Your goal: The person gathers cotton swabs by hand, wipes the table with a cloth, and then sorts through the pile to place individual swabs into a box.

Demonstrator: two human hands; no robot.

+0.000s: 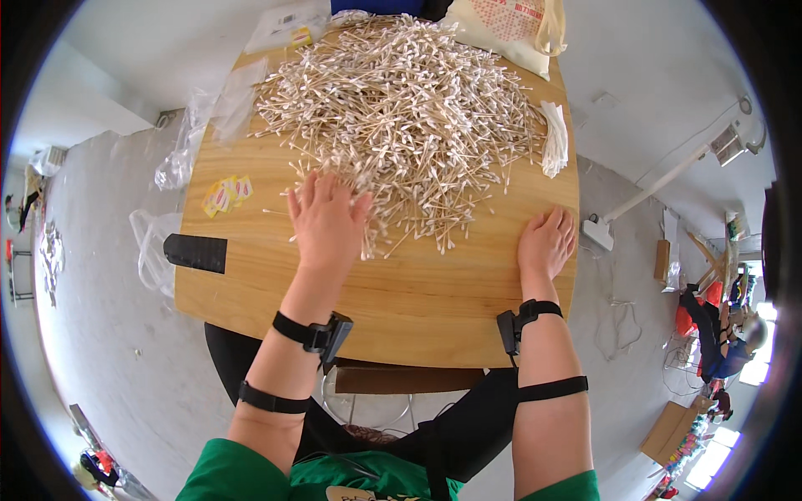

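Observation:
A large heap of cotton swabs [401, 108] with white tips and pale sticks covers the far half of the wooden table [434, 313]. My left hand [326, 221] lies at the heap's near left edge, palm down with fingers spread, its fingertips touching the outermost swabs. Nothing shows gripped in it. Over by the table's right edge rests my right hand [547, 244], fingers loosely bent and slightly apart, holding nothing visible. Straight ahead of that hand, a neat bundle of swabs [554, 140] lies beside the heap.
Small yellow-and-white packets [227, 195] lie left of my left hand, near a black strip [196, 253] at the table's edge. Clear plastic bags [188, 142] hang off the left side. A cream bag [510, 29] stands at the far right. Behind it, a power strip [597, 234] is beyond the right edge.

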